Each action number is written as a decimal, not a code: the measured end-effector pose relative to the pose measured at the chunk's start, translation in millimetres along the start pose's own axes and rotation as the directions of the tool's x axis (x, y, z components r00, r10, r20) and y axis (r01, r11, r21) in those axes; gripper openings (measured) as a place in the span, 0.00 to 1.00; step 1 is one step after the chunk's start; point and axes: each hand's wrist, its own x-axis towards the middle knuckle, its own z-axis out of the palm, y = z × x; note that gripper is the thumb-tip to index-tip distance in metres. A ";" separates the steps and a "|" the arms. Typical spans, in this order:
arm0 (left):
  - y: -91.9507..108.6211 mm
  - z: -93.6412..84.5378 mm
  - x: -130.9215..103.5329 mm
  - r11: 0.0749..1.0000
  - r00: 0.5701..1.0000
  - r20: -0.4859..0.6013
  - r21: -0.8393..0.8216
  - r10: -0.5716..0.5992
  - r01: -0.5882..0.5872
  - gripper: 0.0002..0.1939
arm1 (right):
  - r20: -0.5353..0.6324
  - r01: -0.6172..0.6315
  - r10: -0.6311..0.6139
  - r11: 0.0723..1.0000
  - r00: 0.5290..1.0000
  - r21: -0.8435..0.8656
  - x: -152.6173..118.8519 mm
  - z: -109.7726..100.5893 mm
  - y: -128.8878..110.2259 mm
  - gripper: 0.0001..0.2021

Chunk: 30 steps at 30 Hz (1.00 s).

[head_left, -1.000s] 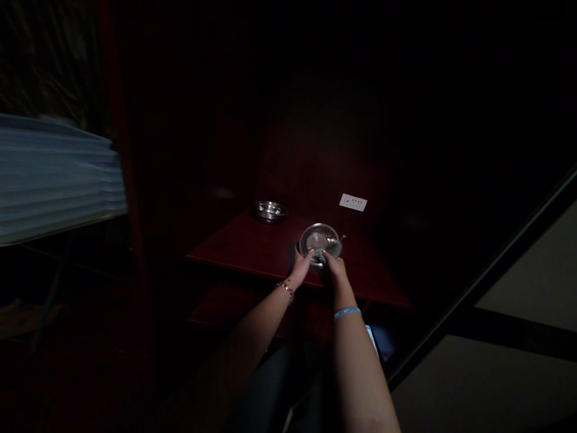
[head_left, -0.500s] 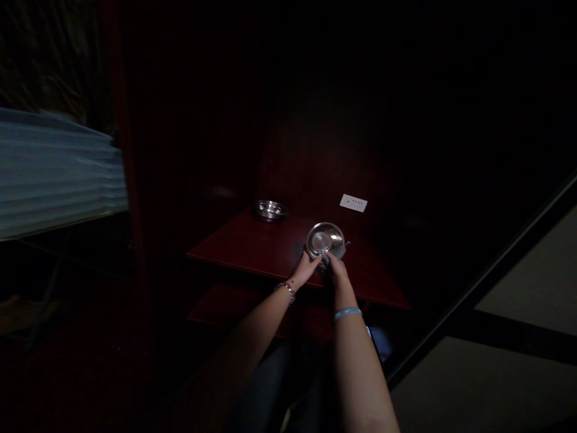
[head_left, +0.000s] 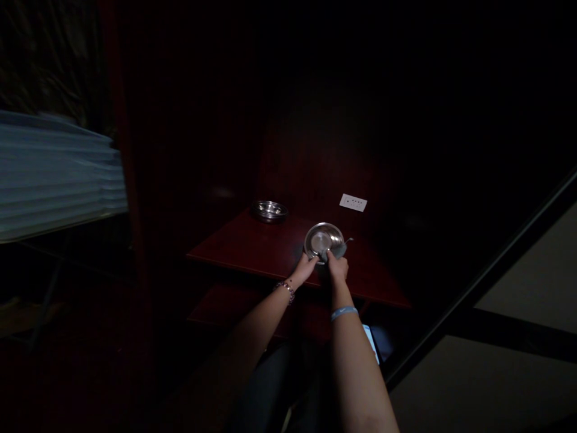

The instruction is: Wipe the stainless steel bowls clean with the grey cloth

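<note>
A shiny metal bowl [head_left: 321, 240] is tilted toward me above the dark red desk. My left hand [head_left: 305, 267] is closed on its lower left rim, thumb on the inside. My right hand [head_left: 337, 266] is closed on a grey cloth [head_left: 339, 249], pressing it against the bowl's lower right rim; part of the cloth hangs out beyond the rim. On the desk's far left lies a stack of similar metal bowls [head_left: 269, 210], apart from both hands.
The desk [head_left: 243, 246] meets a wall bearing a white socket plate [head_left: 353, 202]. A lit phone screen [head_left: 372, 344] shows beside my right forearm. Pale blue pleated fabric [head_left: 58, 174] stands at the left. A dark slanting edge crosses the right side.
My right hand has shifted slightly with the cloth along the bowl's rim, its thumb now farther from the left thumb. More of the phone screen shows. The stacked bowls have not moved.
</note>
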 end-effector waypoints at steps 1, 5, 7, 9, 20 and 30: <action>1.5 0.5 -1.0 1.000 1.000 0.009 -0.003 0.009 -0.009 0.17 | -0.030 -0.047 0.046 0.998 0.998 -0.032 -2.5 -1.3 -2.5 0.23; 3.3 0.4 -3.8 0.999 0.999 0.040 0.030 0.024 -0.025 0.18 | -0.078 -0.122 0.115 0.989 0.990 -0.085 -8.6 -4.9 -9.7 0.27; 1.1 -0.6 -3.2 0.998 0.998 0.049 0.052 0.027 -0.030 0.19 | -0.088 -0.121 0.114 0.989 0.990 -0.081 -9.1 -5.9 -10.1 0.28; -2.1 -1.6 -1.9 0.998 0.998 0.057 0.060 0.029 -0.033 0.20 | -0.103 -0.123 0.115 0.990 0.988 -0.069 -8.6 -6.6 -8.7 0.28; 2.9 -1.1 -6.6 0.998 0.998 0.058 0.061 0.021 -0.025 0.21 | -0.101 -0.134 0.131 0.991 0.986 -0.017 -2.7 -8.6 -3.6 0.26; 3.1 -1.5 -1.3 1.000 0.999 0.035 0.018 -0.005 0.004 0.16 | -0.075 -0.085 0.083 0.996 0.994 -0.025 -1.3 -8.0 -7.2 0.27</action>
